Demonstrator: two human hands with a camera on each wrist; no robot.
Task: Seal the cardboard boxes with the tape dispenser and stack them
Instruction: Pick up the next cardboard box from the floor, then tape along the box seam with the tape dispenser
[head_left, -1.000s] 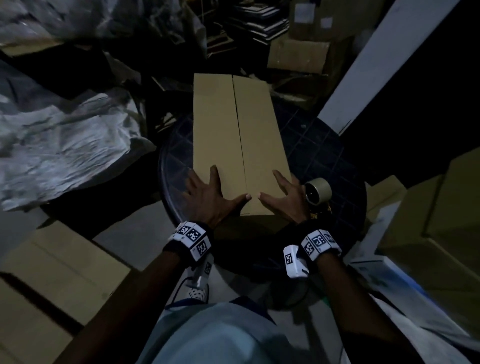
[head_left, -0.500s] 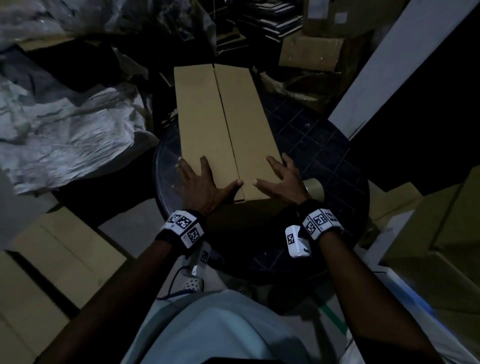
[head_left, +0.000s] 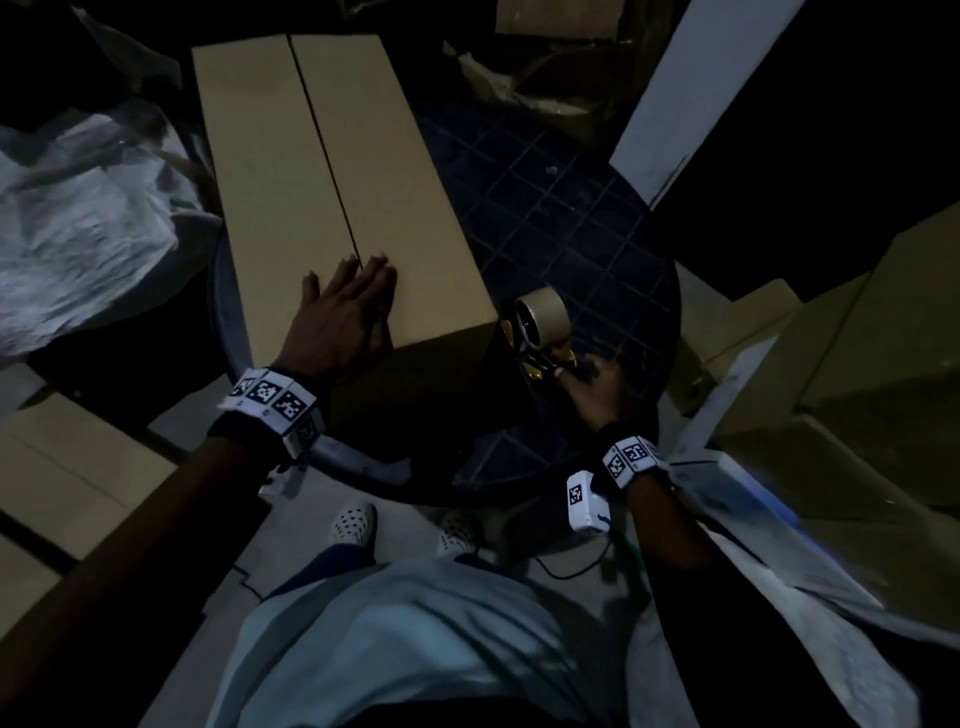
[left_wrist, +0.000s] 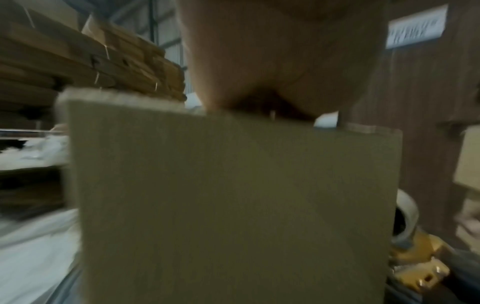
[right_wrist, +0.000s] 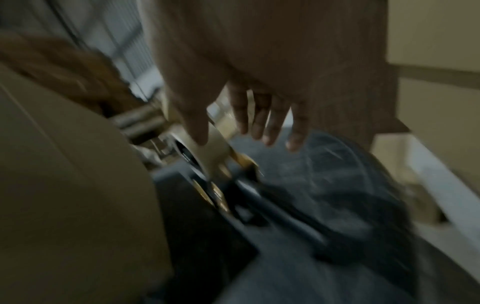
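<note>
A long cardboard box (head_left: 322, 156) lies on the round dark table (head_left: 571, 208), its two top flaps meeting at a centre seam. My left hand (head_left: 348, 306) lies flat on the near end of the box top, fingers straight across the seam; the left wrist view shows the box's end face (left_wrist: 233, 195) under the palm (left_wrist: 280, 61). A tape dispenser (head_left: 540, 322) with a tan roll and gold frame lies on the table by the box's near right corner. My right hand (head_left: 592, 387) is at its handle, fingers (right_wrist: 259, 123) straight above the dispenser (right_wrist: 207, 152), gripping nothing.
Closed cardboard boxes (head_left: 857, 364) are stacked at the right. Flattened cardboard (head_left: 67, 467) lies on the floor at the left, crumpled white sheeting (head_left: 78, 234) beyond it. A white pillar (head_left: 691, 78) rises at the back right. My feet (head_left: 353, 522) stand at the table's near edge.
My right hand has left the box top and dropped to the right, to the tape dispenser. My left hand has slid toward the centre seam. The box has stayed on the table.
</note>
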